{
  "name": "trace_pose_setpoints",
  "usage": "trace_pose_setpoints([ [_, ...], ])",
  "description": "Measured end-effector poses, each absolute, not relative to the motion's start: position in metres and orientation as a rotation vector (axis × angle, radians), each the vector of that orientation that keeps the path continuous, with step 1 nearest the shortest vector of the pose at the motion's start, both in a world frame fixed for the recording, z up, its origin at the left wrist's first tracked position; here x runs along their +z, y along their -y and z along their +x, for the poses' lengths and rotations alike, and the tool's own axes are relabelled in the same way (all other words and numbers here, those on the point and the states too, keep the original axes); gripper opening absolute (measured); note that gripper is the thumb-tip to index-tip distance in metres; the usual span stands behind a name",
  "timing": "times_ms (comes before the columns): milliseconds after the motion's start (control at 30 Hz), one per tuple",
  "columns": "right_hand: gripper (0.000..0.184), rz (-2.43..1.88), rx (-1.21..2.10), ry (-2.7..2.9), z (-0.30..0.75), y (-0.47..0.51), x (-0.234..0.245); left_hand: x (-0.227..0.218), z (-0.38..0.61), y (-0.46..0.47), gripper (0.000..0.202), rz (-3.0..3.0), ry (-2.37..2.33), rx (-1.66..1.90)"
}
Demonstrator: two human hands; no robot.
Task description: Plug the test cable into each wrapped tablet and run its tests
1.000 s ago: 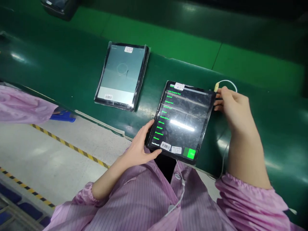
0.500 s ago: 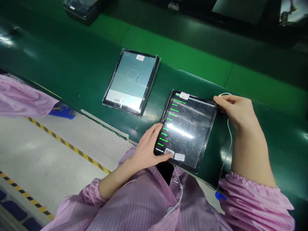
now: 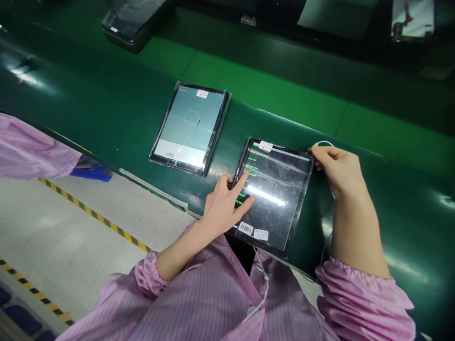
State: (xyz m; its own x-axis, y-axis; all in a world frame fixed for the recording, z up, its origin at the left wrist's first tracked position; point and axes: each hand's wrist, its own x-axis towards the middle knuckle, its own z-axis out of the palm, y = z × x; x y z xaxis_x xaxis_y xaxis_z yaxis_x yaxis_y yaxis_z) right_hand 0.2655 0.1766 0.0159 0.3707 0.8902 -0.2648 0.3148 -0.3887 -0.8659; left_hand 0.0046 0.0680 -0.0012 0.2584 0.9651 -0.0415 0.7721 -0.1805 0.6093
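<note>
A black tablet (image 3: 270, 199) lies before me on the green bench, a list of green test names on its dark screen. Paper labels (image 3: 253, 230) are stuck along its lower edge. My left hand (image 3: 225, 201) is over the tablet's left side, index finger and thumb stretched out over the list; the index fingertip appears to touch the screen. At the top right corner my right hand (image 3: 332, 166) is closed in a pinch around the end of a white cable (image 3: 324, 142), which loops up behind the fingers. The plug itself is hidden by the fingers.
Another tablet (image 3: 190, 125), lit with a pale screen and a circle, rests to the left. A stack of dark devices (image 3: 133, 23) stands at the back left. A co-worker's pink sleeve (image 3: 35, 147) is at the left edge. A white cord (image 3: 266, 284) hangs over my smock.
My left hand has moved from gripping the tablet's lower left edge up onto the listed names, index finger extended. My right hand stays pinched at the top right corner.
</note>
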Motion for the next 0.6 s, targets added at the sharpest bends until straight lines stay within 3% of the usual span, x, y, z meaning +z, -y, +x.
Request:
trace_pose_setpoints([
  [167,0.044,-1.879,0.762,1.401,0.267,-0.100,0.043,0.007,0.003,-0.068,0.068,1.979,-1.564,0.438],
  [367,0.029,-1.032,1.847,1.924,0.245,0.017,0.056,-0.003,-0.008,-0.061,0.063,1.931,-1.488,0.596],
  [433,0.027,-1.009,1.941,1.869,0.237,0.037,0.046,-0.011,-0.013,-0.058,0.058,1.932,-1.435,0.698],
  [600,0.032,-1.216,1.794,1.720,0.237,0.061,0.019,-0.024,-0.022,-0.052,0.048,1.935,-1.323,0.877],
])
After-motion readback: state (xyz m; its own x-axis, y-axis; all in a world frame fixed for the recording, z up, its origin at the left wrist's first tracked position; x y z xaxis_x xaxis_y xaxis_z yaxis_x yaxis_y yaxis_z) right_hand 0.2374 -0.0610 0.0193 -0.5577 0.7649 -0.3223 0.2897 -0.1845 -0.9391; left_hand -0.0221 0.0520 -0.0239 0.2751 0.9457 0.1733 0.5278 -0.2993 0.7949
